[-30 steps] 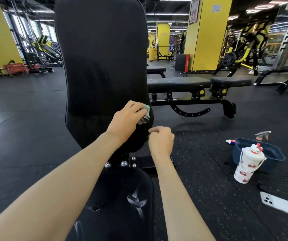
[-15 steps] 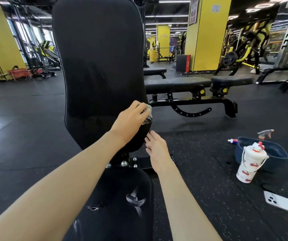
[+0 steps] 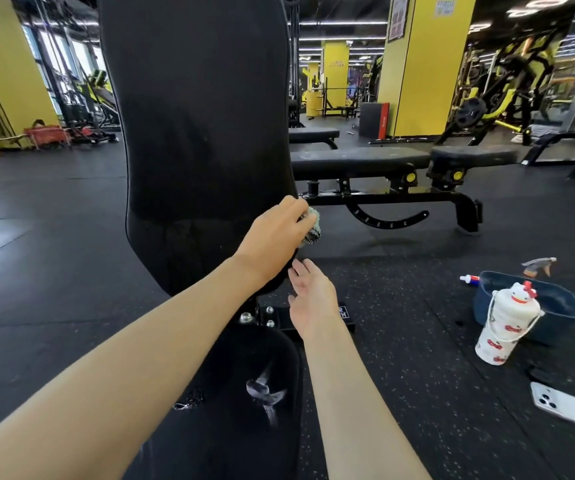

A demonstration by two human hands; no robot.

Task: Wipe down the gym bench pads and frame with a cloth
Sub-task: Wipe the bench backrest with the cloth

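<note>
Upright back pad [image 3: 196,133] blocks ahead; bare floor [image 3: 400,282] opens to my right, tub [image 3: 563,308] and bottle [image 3: 508,320] well aside

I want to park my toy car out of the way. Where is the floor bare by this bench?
Bare floor spreads left of the upright back pad. There is also a speckled strip between that pad and the blue tub, nearer than the flat bench. The right is crowded: tub, white bottle and phone sit close together.

Cloth [image 3: 314,226] mostly hidden; backrest [image 3: 196,116] top cut off.
</note>
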